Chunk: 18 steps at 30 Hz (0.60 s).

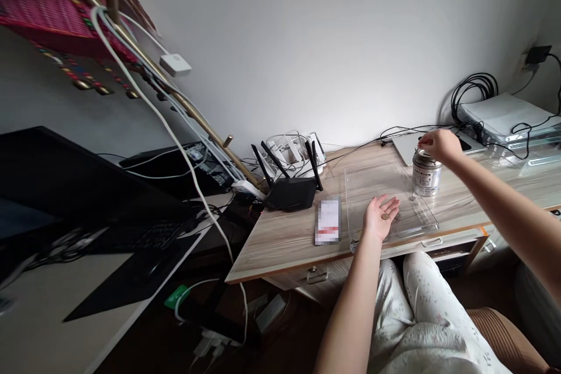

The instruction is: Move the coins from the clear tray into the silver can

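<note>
My left hand (pixel 382 217) is palm up over a clear plastic tray (pixel 363 184), its fingers spread, with a small coin (pixel 385 216) lying on the fingers. My right hand (pixel 439 145) is closed in a pinch at the top of a metal can (pixel 426 176) with a printed label. Whatever its fingertips hold is too small to make out. The can stands upright at the right side of the tray. A small round piece (pixel 412 198) lies on the tray near the can.
Left of the tray lies a blurred white card (pixel 328 221). Behind it stands a black router (pixel 291 193) with upright antennas. A silver laptop (pixel 403 148) lies behind the can, and clear shelves (pixel 543 149) stand at the right. The desk's front edge (pixel 280 270) is above my lap.
</note>
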### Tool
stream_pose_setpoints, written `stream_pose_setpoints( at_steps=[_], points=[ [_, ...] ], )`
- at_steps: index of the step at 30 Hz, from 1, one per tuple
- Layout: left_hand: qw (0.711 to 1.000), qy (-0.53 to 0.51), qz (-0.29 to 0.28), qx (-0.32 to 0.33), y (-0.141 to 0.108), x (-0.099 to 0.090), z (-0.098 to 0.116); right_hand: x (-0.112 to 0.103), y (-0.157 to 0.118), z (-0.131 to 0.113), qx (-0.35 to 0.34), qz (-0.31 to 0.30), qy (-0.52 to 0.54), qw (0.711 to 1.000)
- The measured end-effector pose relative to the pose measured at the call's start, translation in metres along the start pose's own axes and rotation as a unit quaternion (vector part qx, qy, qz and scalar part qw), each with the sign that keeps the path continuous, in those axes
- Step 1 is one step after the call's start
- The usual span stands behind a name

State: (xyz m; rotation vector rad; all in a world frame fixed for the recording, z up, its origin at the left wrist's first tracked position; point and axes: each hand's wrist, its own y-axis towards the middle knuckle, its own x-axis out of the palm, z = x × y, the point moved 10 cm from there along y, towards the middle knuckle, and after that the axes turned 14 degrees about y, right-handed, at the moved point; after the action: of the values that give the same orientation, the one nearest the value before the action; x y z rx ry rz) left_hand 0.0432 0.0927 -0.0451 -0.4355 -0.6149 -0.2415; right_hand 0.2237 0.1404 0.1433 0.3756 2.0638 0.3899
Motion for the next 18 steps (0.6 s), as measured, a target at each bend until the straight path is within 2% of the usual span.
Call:
stream_pose_setpoints(
  at_steps=[3,5,7,9,10,11,12,14,16,18],
  points=[
    [1.0,-0.002,0.004,0.01,0.0,-0.002,0.002,0.003,0.024,0.028,0.034,-0.091,-0.076,0.992],
    [1.0,-0.007,0.002,0.012,-0.001,-0.001,0.002,0.004,0.024,0.034,0.052,-0.115,-0.092,0.988],
    [1.0,-0.014,-0.002,0.013,-0.001,0.0,0.003,-0.005,0.015,0.021,0.032,-0.062,-0.08,0.994],
    [0.999,-0.029,0.0,0.024,-0.002,0.0,0.006,-0.011,-0.008,-0.009,-0.037,0.013,-0.044,0.998],
    [0.999,-0.038,0.01,0.032,-0.002,-0.002,0.007,-0.006,-0.024,-0.027,-0.083,0.027,-0.019,0.996],
    [0.998,-0.046,0.026,0.039,-0.003,-0.006,0.009,0.005,-0.043,-0.044,-0.123,0.019,0.005,0.992],
    [0.997,-0.051,0.044,0.045,-0.003,-0.01,0.01,0.028,-0.064,-0.061,-0.172,-0.043,0.03,0.984],
    [0.995,-0.05,0.067,0.047,-0.005,-0.015,0.01,0.074,-0.108,-0.091,-0.265,-0.159,0.067,0.949],
    [0.996,-0.037,0.058,0.048,-0.005,-0.013,0.012,0.105,-0.137,-0.102,-0.293,-0.218,0.101,0.925],
    [0.998,-0.024,0.028,0.047,-0.005,-0.007,0.012,0.121,-0.146,-0.104,-0.28,-0.234,0.122,0.923]
  ],
)
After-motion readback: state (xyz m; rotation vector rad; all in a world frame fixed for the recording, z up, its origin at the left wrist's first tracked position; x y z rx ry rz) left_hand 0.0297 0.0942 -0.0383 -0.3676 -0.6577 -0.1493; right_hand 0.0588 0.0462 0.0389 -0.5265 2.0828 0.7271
